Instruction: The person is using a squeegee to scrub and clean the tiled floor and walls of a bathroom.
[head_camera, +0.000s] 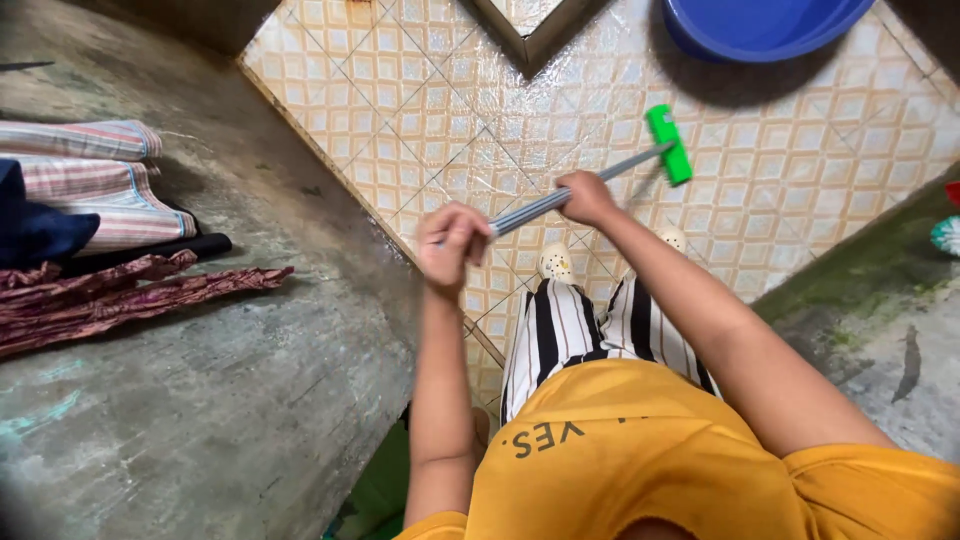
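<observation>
Tiles cover the floor (800, 170) ahead, cream squares edged with a pale orange pattern, laid on the diagonal and glossy with wet. To the left, a rough grey concrete ledge (230, 400) is seen, stained and faintly streaked with green. On it a heap of cloth is laid: folded striped fabric (95, 175) in pink and white, a dark blue piece (35, 230), and a crumpled maroon cloth (130, 290). At the top edge a round blue plastic basin (760, 25) is cut off by the frame, and a dark angled frame (535, 40) juts in beside it. On the right, another concrete patch (880, 300) is darkened with moss.

A long-handled floor brush (600, 180) is held across the tiles. Its handle is a slim grey ribbed tube, slanting up to the right, and its head (668, 145) is a narrow bright green plastic block, resting near the tiles below the basin. The left hand (452, 240) is closed in a full fist around the near end of the handle, though it is blurred. The right hand (587, 197) is wrapped tightly around the handle further along, closer to the head. Black-and-white striped trousers (570, 330), pale perforated clogs (556, 262) and a mustard-yellow shirt (640, 450) are seen below the arms.
</observation>
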